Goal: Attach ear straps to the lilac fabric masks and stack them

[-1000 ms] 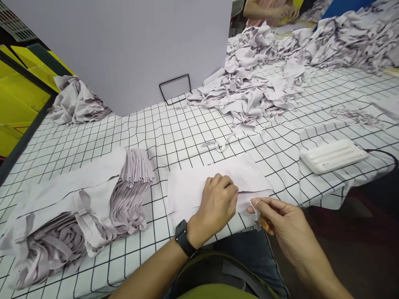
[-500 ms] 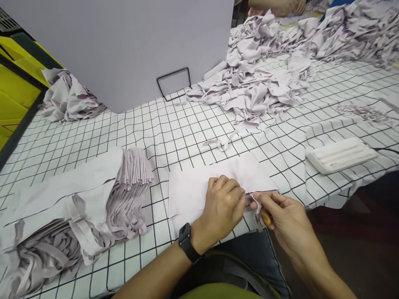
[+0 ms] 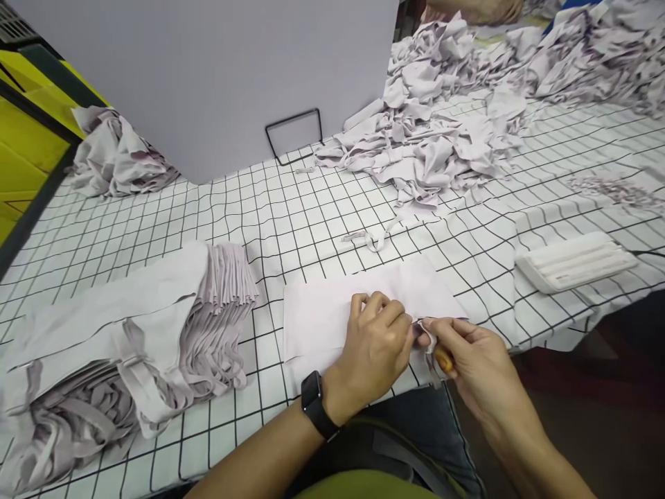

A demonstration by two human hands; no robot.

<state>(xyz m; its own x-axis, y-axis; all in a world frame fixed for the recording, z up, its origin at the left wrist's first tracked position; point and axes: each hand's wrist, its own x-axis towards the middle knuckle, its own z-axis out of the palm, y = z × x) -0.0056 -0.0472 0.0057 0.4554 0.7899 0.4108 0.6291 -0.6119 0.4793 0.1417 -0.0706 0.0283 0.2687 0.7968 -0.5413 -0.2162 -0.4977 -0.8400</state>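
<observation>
A pale pinkish-grey fabric piece lies flat on the table in front of me. My left hand, with a black watch on the wrist, rests on it, its fingers curled and closed on the fabric near the lower right edge. Close beside it, my right hand pinches a narrow fabric strap at that edge between thumb and finger. A tool with a rounded wooden handle is tucked in the same hand; its working end is hidden.
To the left stands a stack of folded fabric pieces with straps. Loose fabric is heaped behind, near a grey panel with a black wire stand. A white corded device sits at right. Another person's arm shows at the top.
The view has shifted slightly. Both hands keep nearly the same place and grip at the fabric's edge, with only small finger movement.
</observation>
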